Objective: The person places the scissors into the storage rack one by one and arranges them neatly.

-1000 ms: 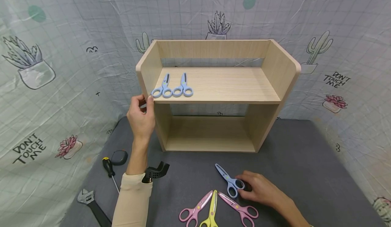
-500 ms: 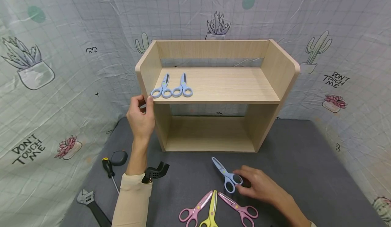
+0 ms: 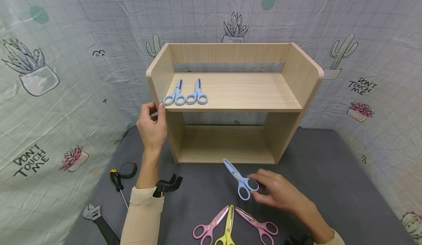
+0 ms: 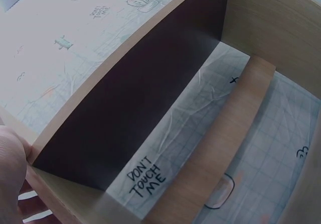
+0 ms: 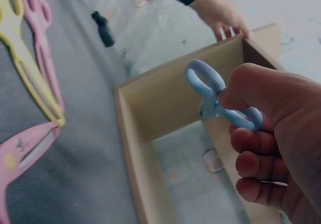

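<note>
my right wrist view shows my right hand (image 5: 271, 148) pinching the scissors (image 5: 216, 96); left hand (image 3: 152, 126) grips the shelf (image 3: 158, 76), mostly cut off in its wrist view.

The person is wearing a long-sleeved top in a pale cream colour. The left sleeve (image 3: 142, 215) is reaching down to the wrist and is ending in a plain, soft cuff with no buttons or markings showing. A black camera mount (image 3: 167, 185), made of moulded plastic with a perforated face and a hooked upper end, is sitting on the left wrist just beyond the cuff. At the near right edge of the head view, a small strip of the cream right sleeve (image 3: 334, 237) is showing, with a dark strap or mount (image 3: 298, 240) lying just beside it. Both hands are going bare, without gloves, rings or a watch in sight.
</note>
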Demonstrator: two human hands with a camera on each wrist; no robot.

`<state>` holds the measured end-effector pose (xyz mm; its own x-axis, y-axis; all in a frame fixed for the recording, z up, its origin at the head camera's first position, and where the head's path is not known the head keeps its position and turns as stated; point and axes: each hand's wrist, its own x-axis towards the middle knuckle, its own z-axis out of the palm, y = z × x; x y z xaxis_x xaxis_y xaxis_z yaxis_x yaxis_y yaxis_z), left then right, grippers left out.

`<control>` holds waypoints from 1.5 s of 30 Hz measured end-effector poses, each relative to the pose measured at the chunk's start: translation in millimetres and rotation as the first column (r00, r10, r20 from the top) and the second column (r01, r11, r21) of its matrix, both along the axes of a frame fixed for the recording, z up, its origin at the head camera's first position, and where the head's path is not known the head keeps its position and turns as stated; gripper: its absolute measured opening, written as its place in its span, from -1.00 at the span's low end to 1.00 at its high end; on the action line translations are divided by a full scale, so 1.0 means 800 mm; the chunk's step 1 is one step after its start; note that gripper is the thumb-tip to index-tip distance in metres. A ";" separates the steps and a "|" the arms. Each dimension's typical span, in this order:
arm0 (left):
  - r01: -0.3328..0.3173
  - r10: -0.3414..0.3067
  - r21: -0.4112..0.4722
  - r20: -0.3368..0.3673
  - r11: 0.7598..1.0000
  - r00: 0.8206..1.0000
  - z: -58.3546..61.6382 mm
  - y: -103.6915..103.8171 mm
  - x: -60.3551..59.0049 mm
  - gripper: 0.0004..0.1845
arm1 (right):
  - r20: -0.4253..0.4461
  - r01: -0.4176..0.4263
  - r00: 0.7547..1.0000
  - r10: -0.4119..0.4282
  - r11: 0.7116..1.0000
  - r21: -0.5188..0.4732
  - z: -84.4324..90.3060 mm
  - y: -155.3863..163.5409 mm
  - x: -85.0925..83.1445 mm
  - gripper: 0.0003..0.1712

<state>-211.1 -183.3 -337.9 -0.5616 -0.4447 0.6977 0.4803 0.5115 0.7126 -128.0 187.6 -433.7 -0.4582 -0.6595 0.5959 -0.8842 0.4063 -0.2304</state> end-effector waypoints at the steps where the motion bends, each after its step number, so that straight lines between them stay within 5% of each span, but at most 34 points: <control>1: 0.000 0.000 0.001 0.000 1.000 1.000 0.000 0.000 0.000 -0.66 | -0.008 -0.006 1.000 0.006 1.000 -0.003 0.003 -0.001 -0.001 -0.63; 27: -0.004 0.004 0.002 0.010 1.000 1.000 0.000 -0.001 -0.001 -0.63 | -0.200 -0.065 0.979 0.046 0.994 -0.092 0.084 -0.019 -0.015 -0.59; 45: 0.003 -0.003 -0.004 0.003 1.000 1.000 0.000 0.000 0.000 -0.64 | -0.221 -0.049 0.975 0.015 0.987 -0.151 0.132 -0.020 -0.039 -0.53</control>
